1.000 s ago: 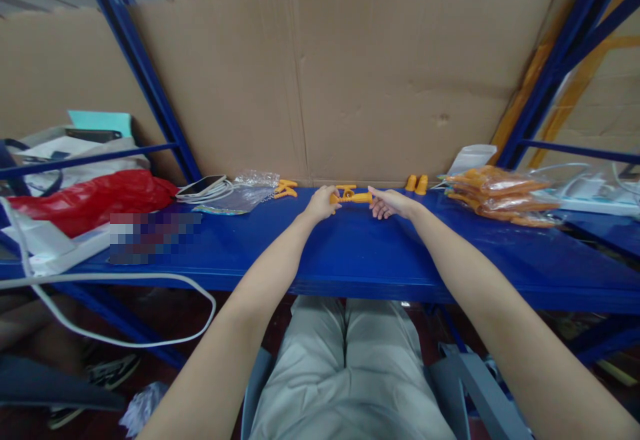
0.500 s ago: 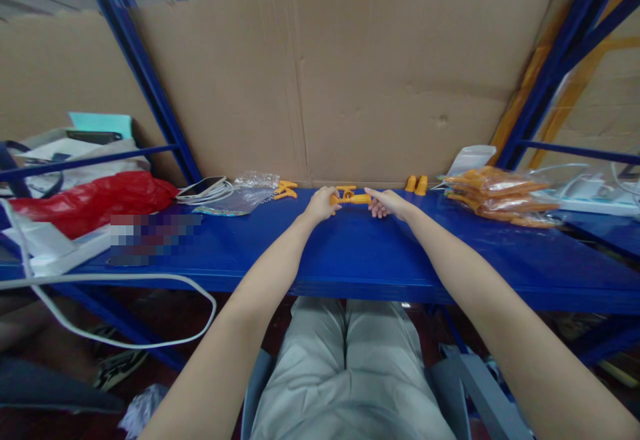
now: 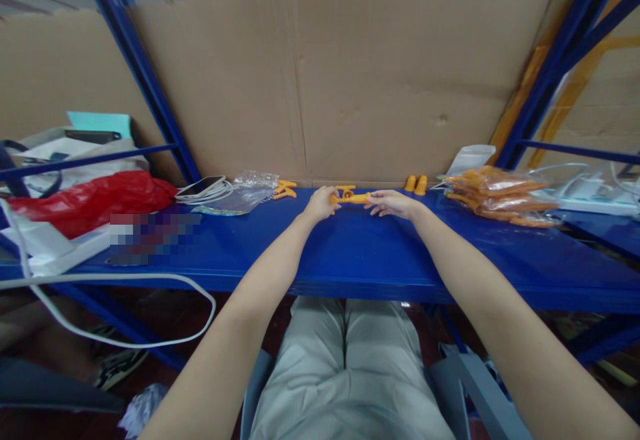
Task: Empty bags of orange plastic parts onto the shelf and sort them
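Left hand [image 3: 321, 205] clamped on left end of orange tool [image 3: 355, 198]; right hand [image 3: 395, 205] has thumb and fingertips together on its right end in what looks like a light pinch, other fingers spread; firmness can't tell. Tool lies crosswise between the hands, just above or on the blue bench [image 3: 350, 253], contact unclear. One end per hand probably so the left steadies while the right has room to work its end; loose fingers likely keep the palm out of the way. Orange piece [image 3: 346, 187] sits just behind the tool, near the cardboard [image 3: 375, 80], seemingly for quick reach; its exact shape is too small to tell. Two orange caps [image 3: 417, 185] stand upright beyond the right hand, presumably on their wide ends so they don't roll. Bagged orange parts [image 3: 493, 193] are stacked flat farther right, likely to save space. Orange clips [image 3: 285, 190] lie left of the left hand by a clear bag [image 3: 253, 190]. Phone [image 3: 207, 187] and coiled cable [image 3: 220, 193] are farther left, well apart from the hands, seemingly out of the work area.
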Action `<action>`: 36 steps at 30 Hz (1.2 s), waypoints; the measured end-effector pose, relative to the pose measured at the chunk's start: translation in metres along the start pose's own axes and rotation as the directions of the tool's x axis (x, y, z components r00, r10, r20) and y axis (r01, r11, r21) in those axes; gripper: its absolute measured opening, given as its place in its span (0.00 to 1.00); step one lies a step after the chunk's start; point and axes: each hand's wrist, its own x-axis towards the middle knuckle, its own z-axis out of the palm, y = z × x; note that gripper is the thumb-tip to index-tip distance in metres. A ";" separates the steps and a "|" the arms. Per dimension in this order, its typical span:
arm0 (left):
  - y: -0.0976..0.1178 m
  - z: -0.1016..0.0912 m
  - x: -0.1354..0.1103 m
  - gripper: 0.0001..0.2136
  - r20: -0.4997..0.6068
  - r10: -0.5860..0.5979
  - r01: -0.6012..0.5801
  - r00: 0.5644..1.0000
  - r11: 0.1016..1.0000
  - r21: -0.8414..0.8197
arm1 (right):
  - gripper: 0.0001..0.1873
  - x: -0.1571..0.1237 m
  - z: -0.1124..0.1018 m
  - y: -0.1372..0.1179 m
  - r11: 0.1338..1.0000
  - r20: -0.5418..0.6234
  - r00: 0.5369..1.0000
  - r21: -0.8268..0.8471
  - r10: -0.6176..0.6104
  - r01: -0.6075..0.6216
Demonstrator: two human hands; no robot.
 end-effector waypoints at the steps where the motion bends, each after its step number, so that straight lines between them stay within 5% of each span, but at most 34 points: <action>1: -0.001 0.000 0.000 0.11 -0.006 0.007 -0.007 1.000 1.000 0.007 | 0.10 0.000 0.000 0.000 1.000 -0.003 1.000 -0.007 0.002 -0.002; 11: -0.002 0.001 0.000 0.11 0.007 -0.013 0.012 1.000 1.000 0.013 | 0.26 0.003 0.008 -0.004 0.994 -0.065 0.997 -0.095 0.053 -0.059; 22: -0.003 0.001 0.001 0.11 0.000 0.016 -0.016 1.000 0.999 0.027 | 0.32 0.005 0.019 -0.010 0.970 -0.174 0.982 -0.216 0.074 -0.111; 26: -0.003 0.001 0.000 0.11 0.011 -0.021 0.021 1.000 1.000 -0.007 | 0.35 0.008 0.015 -0.009 0.978 -0.130 0.987 -0.168 0.100 -0.121; 31: -0.004 0.001 0.000 0.11 0.036 -0.043 0.045 0.998 0.997 -0.055 | 0.22 0.005 0.008 -0.005 0.996 -0.015 0.999 -0.066 0.051 -0.052; 36: -0.003 0.000 0.001 0.11 0.026 -0.034 0.035 0.999 0.999 -0.037 | 0.15 0.000 0.009 -0.005 0.995 -0.036 0.999 -0.096 0.029 -0.032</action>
